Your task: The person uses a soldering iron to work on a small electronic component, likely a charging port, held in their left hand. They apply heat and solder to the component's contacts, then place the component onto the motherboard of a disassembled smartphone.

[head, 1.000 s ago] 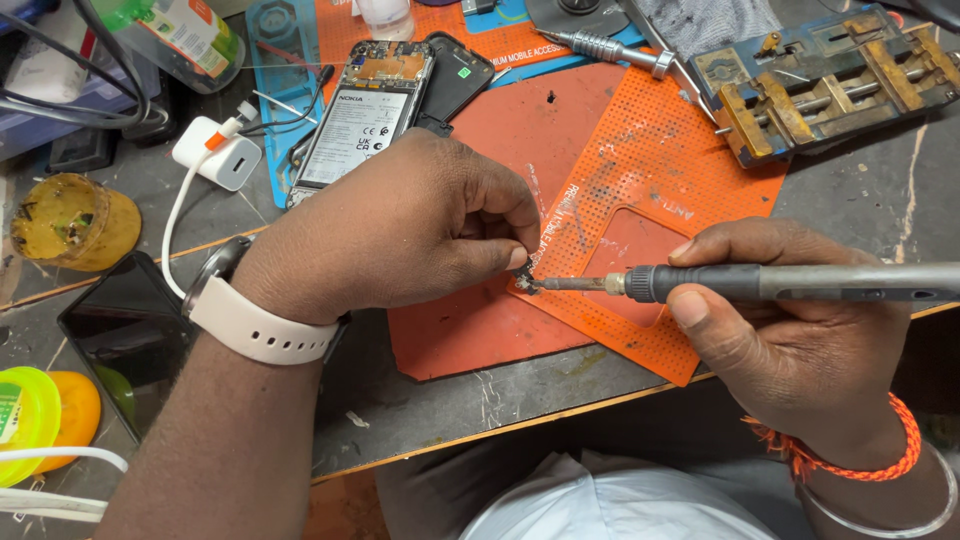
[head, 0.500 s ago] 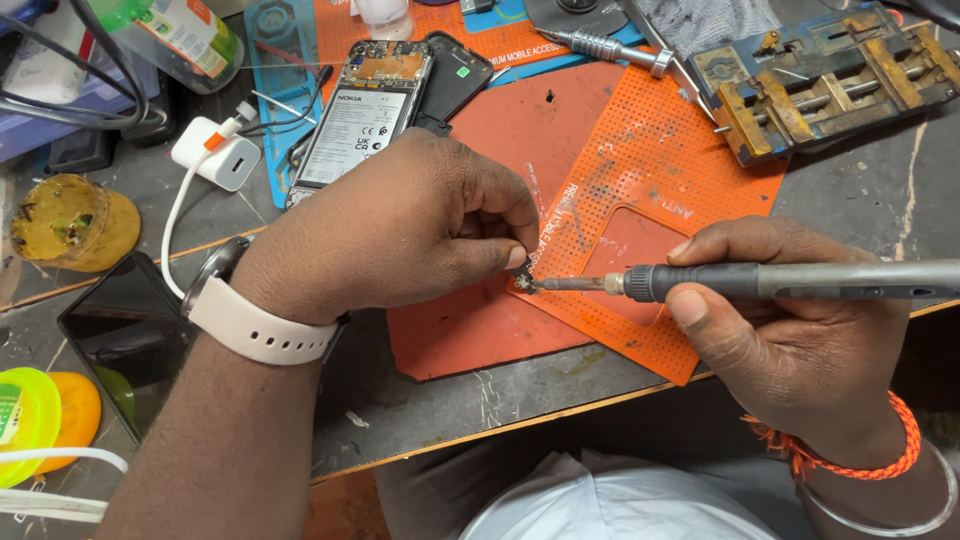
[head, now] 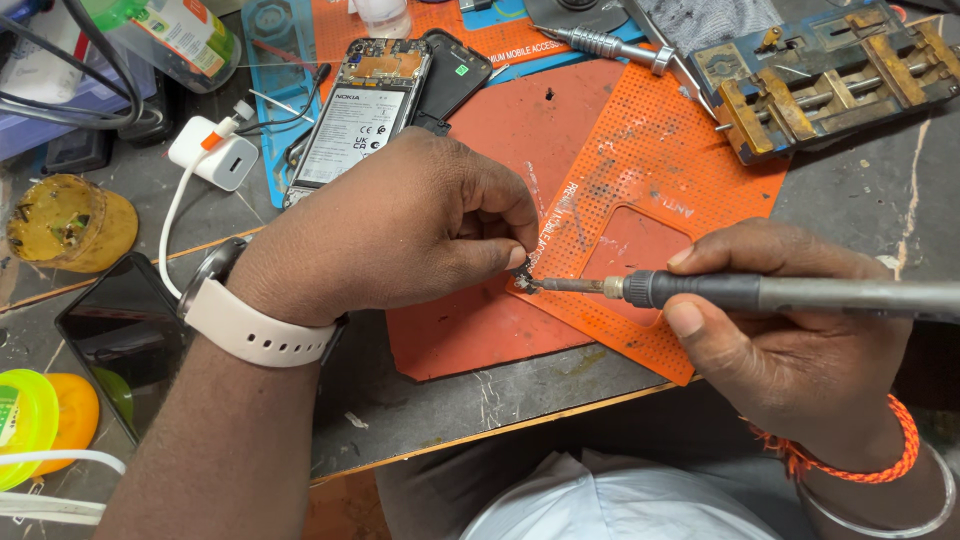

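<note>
Nothing moved; iron tip (head: 545,285) at fingers (head: 515,255).

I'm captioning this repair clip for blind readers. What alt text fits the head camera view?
A person's right hand holds a soldering iron with its tip at a tiny part pinched by the left hand over an orange perforated mat. Behind lie an opened phone, a white charger and a metal board holder on the cluttered workbench.
</note>
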